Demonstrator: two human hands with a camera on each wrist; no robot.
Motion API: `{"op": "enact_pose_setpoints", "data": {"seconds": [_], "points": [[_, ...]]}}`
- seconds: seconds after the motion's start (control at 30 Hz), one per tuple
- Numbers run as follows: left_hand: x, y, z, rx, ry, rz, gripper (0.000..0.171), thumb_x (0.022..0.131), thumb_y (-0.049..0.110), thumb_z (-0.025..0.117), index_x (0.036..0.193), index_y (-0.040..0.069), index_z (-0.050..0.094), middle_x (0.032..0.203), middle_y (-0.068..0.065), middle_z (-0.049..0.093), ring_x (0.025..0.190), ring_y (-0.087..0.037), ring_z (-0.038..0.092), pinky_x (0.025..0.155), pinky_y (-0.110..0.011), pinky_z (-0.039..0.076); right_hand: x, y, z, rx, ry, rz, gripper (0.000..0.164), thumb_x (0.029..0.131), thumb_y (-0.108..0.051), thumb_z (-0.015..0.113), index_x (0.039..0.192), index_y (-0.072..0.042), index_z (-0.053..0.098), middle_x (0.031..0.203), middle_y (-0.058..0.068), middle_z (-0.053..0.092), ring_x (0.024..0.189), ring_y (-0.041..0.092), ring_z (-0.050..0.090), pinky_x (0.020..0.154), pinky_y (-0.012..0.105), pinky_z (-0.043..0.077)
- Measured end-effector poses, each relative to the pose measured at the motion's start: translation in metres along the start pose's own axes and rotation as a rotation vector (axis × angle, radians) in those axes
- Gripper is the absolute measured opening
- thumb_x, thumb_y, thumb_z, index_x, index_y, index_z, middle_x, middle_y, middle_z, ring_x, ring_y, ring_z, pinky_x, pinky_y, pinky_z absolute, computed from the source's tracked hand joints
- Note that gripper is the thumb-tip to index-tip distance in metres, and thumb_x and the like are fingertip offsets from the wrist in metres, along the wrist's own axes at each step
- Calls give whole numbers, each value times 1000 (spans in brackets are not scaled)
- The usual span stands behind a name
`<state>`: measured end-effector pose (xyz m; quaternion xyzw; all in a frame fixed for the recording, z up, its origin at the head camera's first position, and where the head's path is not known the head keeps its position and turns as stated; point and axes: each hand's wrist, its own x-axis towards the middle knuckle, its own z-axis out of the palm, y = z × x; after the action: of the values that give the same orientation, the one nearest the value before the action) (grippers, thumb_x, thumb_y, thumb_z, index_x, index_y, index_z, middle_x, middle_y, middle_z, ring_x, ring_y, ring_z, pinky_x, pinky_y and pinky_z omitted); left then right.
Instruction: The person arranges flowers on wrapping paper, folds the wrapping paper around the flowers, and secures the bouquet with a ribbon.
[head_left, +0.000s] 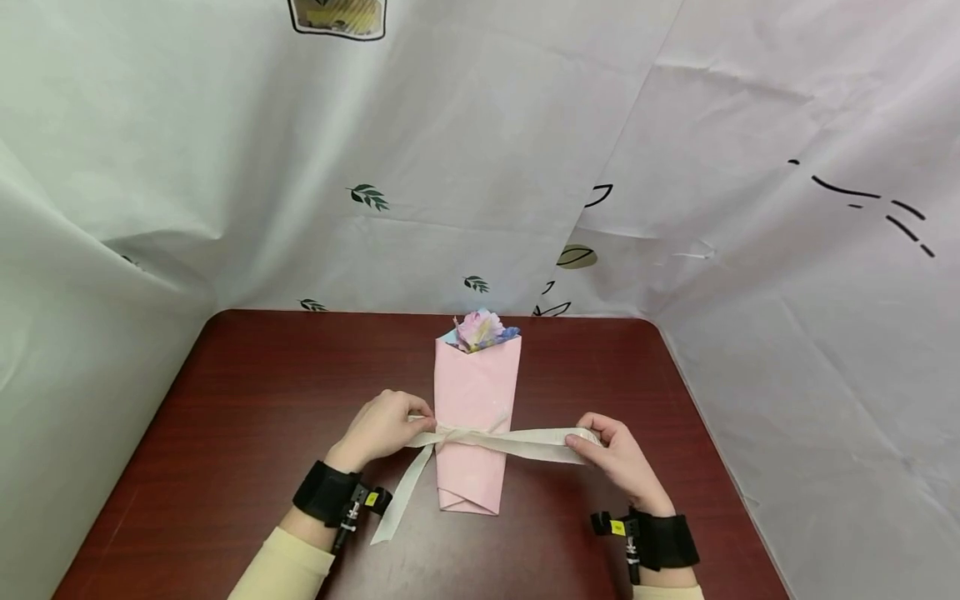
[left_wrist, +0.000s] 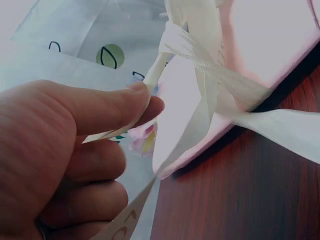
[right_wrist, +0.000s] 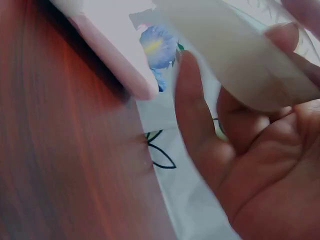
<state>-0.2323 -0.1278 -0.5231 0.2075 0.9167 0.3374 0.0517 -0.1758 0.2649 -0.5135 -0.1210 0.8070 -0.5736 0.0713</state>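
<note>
A bouquet in pink wrapping paper (head_left: 474, 383) lies on the table, its pink and blue flowers (head_left: 480, 328) at the far end. A cream ribbon (head_left: 536, 444) is tied around the middle, with a crossing or knot (left_wrist: 182, 42) on top in the left wrist view. My left hand (head_left: 384, 427) pinches a ribbon strand between thumb and forefinger beside the wrap's left edge. One loose tail (head_left: 405, 493) hangs toward the near left. To the right, my right hand (head_left: 617, 454) holds a long ribbon loop stretched sideways, its fingers curled at the loop (right_wrist: 250, 65).
The dark red-brown wooden table (head_left: 300, 367) has rounded far corners. White printed cloth (head_left: 465, 150) hangs behind it and on both sides. Black straps with small cameras sit on the left wrist (head_left: 328, 493) and the right wrist (head_left: 663, 540).
</note>
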Motion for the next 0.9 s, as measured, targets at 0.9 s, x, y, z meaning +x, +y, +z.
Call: {"op": "enact_pose_setpoints", "data": {"seconds": [0.9], "points": [[-13, -13, -31, 56, -28, -39, 8, 90, 30, 78, 81, 29, 78, 67, 18, 64, 52, -5, 46, 49, -26, 35, -22, 2, -53, -541, 302, 128, 17, 86, -47, 79, 94, -32, 76, 94, -8, 75, 81, 7, 63, 68, 25, 47]]}}
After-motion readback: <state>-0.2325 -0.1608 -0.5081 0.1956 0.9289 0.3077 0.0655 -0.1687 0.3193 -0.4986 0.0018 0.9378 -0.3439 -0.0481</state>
